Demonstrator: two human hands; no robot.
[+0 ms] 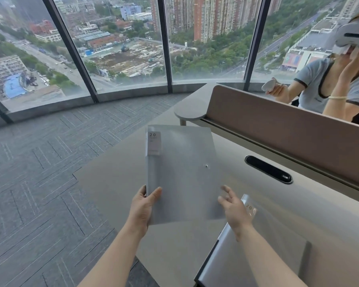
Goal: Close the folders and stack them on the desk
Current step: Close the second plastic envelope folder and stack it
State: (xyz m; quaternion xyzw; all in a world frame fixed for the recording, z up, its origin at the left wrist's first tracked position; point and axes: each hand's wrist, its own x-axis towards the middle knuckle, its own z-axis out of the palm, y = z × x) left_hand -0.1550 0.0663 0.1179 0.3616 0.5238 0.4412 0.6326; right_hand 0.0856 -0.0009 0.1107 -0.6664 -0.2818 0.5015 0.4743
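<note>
— Two folders are what we count from the head camera. How far along do we judge the job?

— About midway, by our reading. We see the grey folder [182, 172] closed, its "20" label [153, 142] at the far left corner. It sits over the left part of the surface [298, 204], and whether it lies flat or is raised a little we cannot tell.

— And our hands?

— Our left hand [143, 206] grasps that folder's near left corner, thumb on the cover and fingers tucked under the edge. Our right hand [234, 210] is released, fingers spread and loose, hovering at the folder's near right edge and holding nothing.

— The second folder [251, 255]?

— It lies near the right, partly under our right forearm. We think it is closed too, though its near end runs out of view. It is beside the first, with only a corner near its own "20" mark seeming to overlap.

— So what remains?

— Stacking, as we judge it: one folder must go squarely atop the other. Beyond the divider panel [288, 125], another person [327, 83] wears a headset.
</note>
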